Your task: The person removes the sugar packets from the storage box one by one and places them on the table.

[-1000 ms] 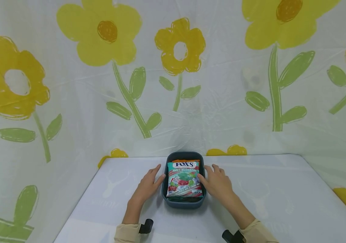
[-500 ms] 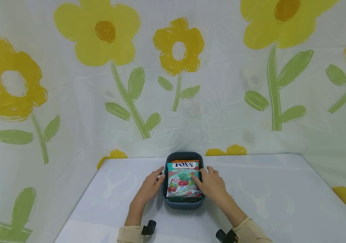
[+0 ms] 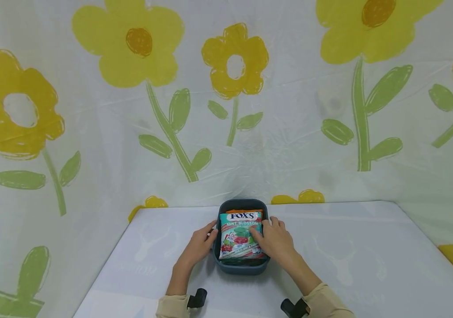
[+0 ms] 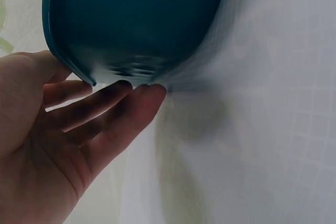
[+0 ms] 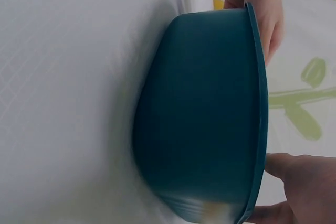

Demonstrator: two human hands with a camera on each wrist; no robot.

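Bin (image 3: 242,269) seems mid-grab: left hand (image 3: 197,245) pinches its rim, right hand (image 3: 280,243) half-curled, hold unclear; next probably wants both firm.

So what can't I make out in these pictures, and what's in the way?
Head view: most of the orange packet, behind the Fox's bag.
Head view: the bag's right edge, partly under the right hand.
Left wrist view: part of the tub, cut off by the top edge.
Right wrist view: the tub's contents, hidden by its wall.
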